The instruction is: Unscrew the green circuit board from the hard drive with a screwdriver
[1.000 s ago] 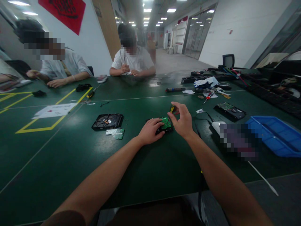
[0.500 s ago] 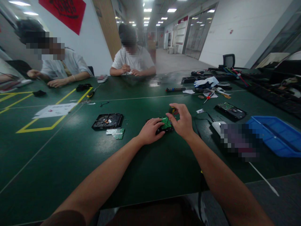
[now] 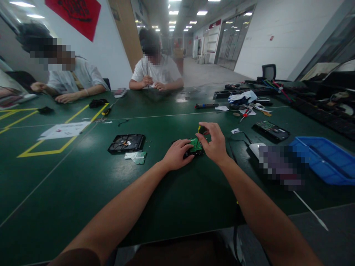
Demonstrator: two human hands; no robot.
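Centre of table: hard drive, left hand on its left end, right hand with screwdriver above its right part. To the left, second drive; loose circuit board just before it (tiny bits lie at its right). Farther left: paper sheet. To the right, third drive, behind tray. Two people behind table's far edge.
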